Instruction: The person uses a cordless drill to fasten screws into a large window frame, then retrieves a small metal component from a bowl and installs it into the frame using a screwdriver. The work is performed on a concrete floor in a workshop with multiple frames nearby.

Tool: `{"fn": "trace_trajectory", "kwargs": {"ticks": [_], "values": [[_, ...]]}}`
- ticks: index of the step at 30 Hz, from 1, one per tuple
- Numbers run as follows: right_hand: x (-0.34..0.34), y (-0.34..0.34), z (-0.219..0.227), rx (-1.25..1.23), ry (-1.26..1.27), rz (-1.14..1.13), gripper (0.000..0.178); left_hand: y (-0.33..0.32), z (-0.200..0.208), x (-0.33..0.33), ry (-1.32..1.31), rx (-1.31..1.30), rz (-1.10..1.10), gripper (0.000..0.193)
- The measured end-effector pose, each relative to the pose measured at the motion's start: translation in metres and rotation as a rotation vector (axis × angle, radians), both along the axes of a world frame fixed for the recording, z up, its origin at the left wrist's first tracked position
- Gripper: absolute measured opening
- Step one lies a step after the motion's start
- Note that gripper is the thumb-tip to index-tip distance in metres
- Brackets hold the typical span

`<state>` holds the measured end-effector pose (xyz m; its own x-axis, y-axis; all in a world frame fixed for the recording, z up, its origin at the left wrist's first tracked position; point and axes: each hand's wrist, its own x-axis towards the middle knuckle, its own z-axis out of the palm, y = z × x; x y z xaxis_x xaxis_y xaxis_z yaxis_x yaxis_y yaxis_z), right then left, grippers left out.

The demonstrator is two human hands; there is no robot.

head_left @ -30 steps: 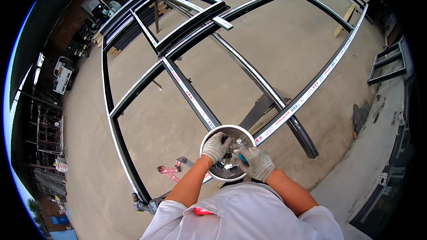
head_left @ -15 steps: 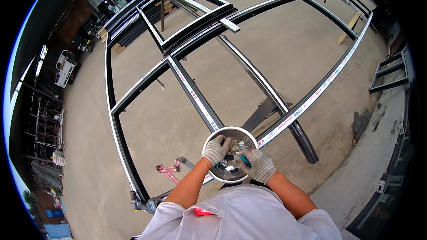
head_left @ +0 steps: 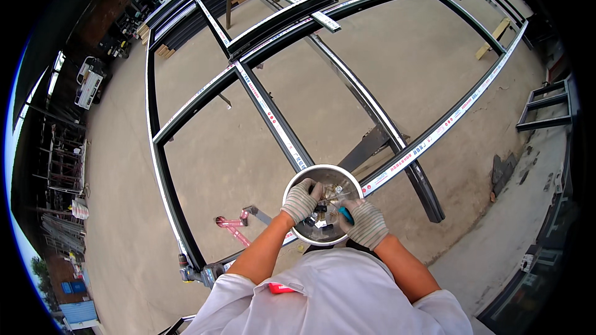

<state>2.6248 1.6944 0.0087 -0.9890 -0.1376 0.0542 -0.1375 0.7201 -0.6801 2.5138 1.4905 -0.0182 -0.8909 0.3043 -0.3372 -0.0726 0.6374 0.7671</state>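
Observation:
A round metal bowl (head_left: pixel 297 232) with a pale rim rests at the near edge of a large window frame (head_left: pixel 273 120), close to my body. Loose small hardware (head_left: pixel 321 224), black, white and metallic pieces, lies inside it. My left hand (head_left: pixel 302 202), in a striped knit glove, reaches over the bowl's left side with thumb and fingers pinched together; what they hold is hidden. Gloved the same way, my right hand (head_left: pixel 366 223) closes around a teal-handled tool (head_left: pixel 346 214) at the bowl's right side. The tool's working end is hard to make out among the pieces.
A cordless drill (head_left: pixel 205 272) lies at the frame's near left corner. Red-and-grey strips (head_left: pixel 233 226) sit below the frame. A dark support beam (head_left: pixel 425 195) juts out on the right. A smaller frame (head_left: pixel 545 105) leans by the right wall, and a white vehicle (head_left: pixel 91 84) stands far left.
The view has shifted slightly, and the bowl with both hands appears a little higher. Both hands stay at the bowl, the right one still gripping the teal-handled tool.

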Motion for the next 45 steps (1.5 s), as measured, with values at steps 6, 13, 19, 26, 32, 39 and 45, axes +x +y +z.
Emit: {"fn": "trace_trajectory", "kwargs": {"ticks": [6,13,19,26,32,39,45], "values": [[-0.001,0.001,0.003,-0.019,-0.029,-0.036,0.029,-0.003,0.0,0.003,-0.001,-0.012,0.007,0.038],[0.001,0.001,0.005,-0.061,0.036,-0.087,0.022,-0.006,-0.006,0.005,0.003,-0.003,0.037,0.033],[0.002,0.005,0.004,-0.079,0.053,-0.107,0.023,-0.002,0.0,0.005,0.034,-0.018,0.015,0.033],[0.005,0.007,0.003,-0.035,0.014,-0.106,0.024,-0.001,-0.001,0.009,0.041,0.024,0.014,0.032],[0.008,0.01,0.001,-0.081,0.005,-0.15,0.026,-0.003,0.002,0.012,-0.02,0.052,0.046,0.032],[0.009,0.012,0.003,-0.082,-0.016,-0.165,0.023,-0.004,-0.004,0.013,0.032,0.025,0.042,0.03],[0.012,0.012,-0.002,-0.084,0.032,-0.171,0.02,-0.003,-0.002,0.016,0.008,0.037,0.047,0.03]]}}
